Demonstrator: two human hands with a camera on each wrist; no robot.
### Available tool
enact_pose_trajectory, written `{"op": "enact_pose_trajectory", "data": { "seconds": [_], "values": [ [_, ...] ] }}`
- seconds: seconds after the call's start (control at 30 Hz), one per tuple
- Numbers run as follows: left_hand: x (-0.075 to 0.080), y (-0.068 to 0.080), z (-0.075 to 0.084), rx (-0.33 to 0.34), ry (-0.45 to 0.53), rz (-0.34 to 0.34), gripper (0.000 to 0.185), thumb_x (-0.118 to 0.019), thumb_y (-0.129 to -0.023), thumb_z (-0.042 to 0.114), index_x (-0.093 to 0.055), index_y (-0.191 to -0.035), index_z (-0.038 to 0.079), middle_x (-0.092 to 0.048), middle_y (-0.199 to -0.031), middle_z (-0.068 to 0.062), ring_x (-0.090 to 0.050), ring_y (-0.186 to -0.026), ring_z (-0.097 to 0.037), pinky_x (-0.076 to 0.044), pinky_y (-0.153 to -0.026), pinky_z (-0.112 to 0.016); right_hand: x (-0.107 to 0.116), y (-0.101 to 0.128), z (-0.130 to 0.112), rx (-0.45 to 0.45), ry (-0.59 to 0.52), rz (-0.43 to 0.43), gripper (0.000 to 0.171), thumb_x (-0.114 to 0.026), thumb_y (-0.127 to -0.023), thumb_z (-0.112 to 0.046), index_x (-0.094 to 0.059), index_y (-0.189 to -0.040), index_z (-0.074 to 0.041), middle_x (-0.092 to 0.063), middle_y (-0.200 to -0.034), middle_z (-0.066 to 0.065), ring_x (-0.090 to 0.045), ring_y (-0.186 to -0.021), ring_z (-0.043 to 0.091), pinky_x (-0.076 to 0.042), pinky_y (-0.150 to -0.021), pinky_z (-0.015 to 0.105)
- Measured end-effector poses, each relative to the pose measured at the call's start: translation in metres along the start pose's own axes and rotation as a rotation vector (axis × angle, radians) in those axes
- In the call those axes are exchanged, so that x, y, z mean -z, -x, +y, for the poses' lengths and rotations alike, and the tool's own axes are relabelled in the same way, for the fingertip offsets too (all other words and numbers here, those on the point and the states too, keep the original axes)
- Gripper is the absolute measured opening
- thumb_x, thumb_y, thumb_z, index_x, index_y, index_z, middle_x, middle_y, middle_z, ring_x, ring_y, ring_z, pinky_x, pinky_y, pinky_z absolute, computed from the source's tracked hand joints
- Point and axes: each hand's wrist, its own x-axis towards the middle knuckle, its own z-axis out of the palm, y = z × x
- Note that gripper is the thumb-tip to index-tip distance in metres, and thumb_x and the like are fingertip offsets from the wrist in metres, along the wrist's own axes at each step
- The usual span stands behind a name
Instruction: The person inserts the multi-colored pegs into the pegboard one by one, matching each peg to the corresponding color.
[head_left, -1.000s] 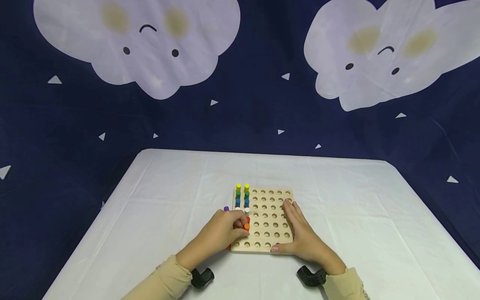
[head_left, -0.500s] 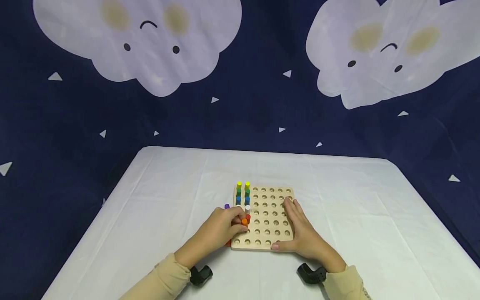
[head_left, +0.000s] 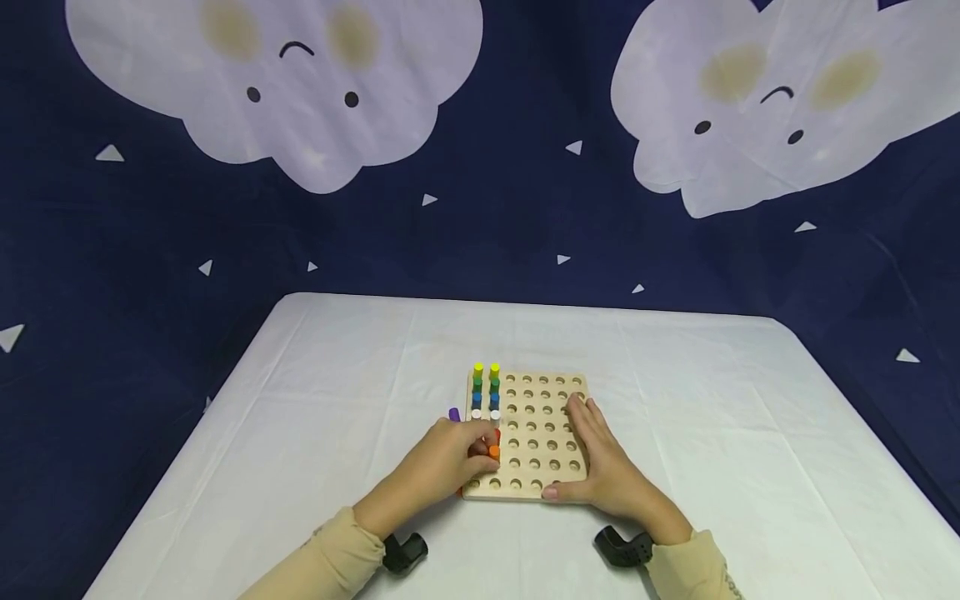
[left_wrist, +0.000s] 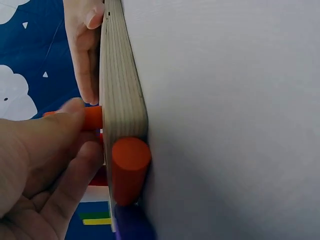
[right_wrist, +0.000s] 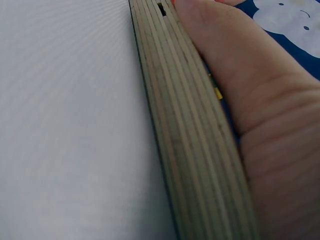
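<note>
My left hand [head_left: 450, 458] pinches an orange peg [left_wrist: 93, 119] between thumb and fingers. The peg stands upright over the left part of a wooden pegboard [head_left: 525, 473], its lower end right at the board's face in the left wrist view. Behind it in the same column come a red peg [head_left: 497, 435], a white peg [head_left: 495, 417], a blue peg [head_left: 495, 402], a green one and a yellow peg [head_left: 494, 370]. The outer column beside it is partly hidden by my left hand. My right hand [head_left: 603, 467] rests along the board's right side, fingers extended, thumb on the front corner.
Against the board's left side, a second orange peg [left_wrist: 130, 172] and a purple peg [left_wrist: 135, 222] lie on the white-covered table [head_left: 360, 367]. Rows of unfilled holes take up the board's middle and right. A dark blue cloud-print backdrop [head_left: 510, 233] hangs behind the table.
Half a second ago the orange peg sat slightly farther left and back; my left hand has since shifted it a little right and toward me. My right hand keeps its place on the board.
</note>
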Motion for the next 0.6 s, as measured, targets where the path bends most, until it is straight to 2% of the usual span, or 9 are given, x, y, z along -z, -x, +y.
{"op": "enact_pose_trajectory", "data": {
  "seconds": [0.27,0.4,0.47,0.6],
  "values": [
    [-0.002,0.000,-0.002,0.029,0.006,-0.021,0.014,-0.080,-0.082,0.014,-0.069,-0.090,0.012,-0.072,-0.080,0.006,-0.063,-0.074,0.003,-0.051,-0.067,-0.016,-0.001,0.000,0.001,-0.001,-0.007,-0.003,0.140,-0.089,-0.058,-0.057,-0.004,-0.160,-0.013,0.002,-0.168,0.011,0.006,-0.154,0.038,-0.008,-0.116,0.070],
    [0.006,0.000,-0.004,0.051,0.041,-0.035,0.018,-0.081,-0.081,0.015,-0.071,-0.095,0.011,-0.073,-0.083,0.006,-0.064,-0.077,0.001,-0.052,-0.069,-0.017,-0.002,0.000,0.002,-0.001,-0.004,-0.002,0.140,-0.089,-0.058,-0.058,-0.004,-0.160,-0.014,0.002,-0.168,0.011,0.006,-0.154,0.038,-0.008,-0.116,0.070],
    [0.013,0.002,-0.006,0.068,0.055,-0.017,0.019,-0.081,-0.082,0.014,-0.072,-0.098,0.010,-0.073,-0.085,0.006,-0.065,-0.077,0.000,-0.053,-0.068,-0.018,-0.002,0.000,0.003,0.000,0.001,-0.004,0.141,-0.089,-0.058,-0.059,-0.003,-0.160,-0.014,0.003,-0.168,0.011,0.006,-0.154,0.038,-0.008,-0.116,0.070],
    [0.031,0.008,-0.012,0.117,0.028,0.070,0.015,-0.077,-0.085,0.009,-0.071,-0.099,0.009,-0.072,-0.085,0.005,-0.064,-0.076,-0.003,-0.053,-0.066,-0.019,-0.001,0.000,0.003,0.001,0.002,0.000,0.141,-0.089,-0.058,-0.059,-0.004,-0.160,-0.014,0.002,-0.168,0.010,0.006,-0.154,0.037,-0.007,-0.116,0.070]
  ]
}}
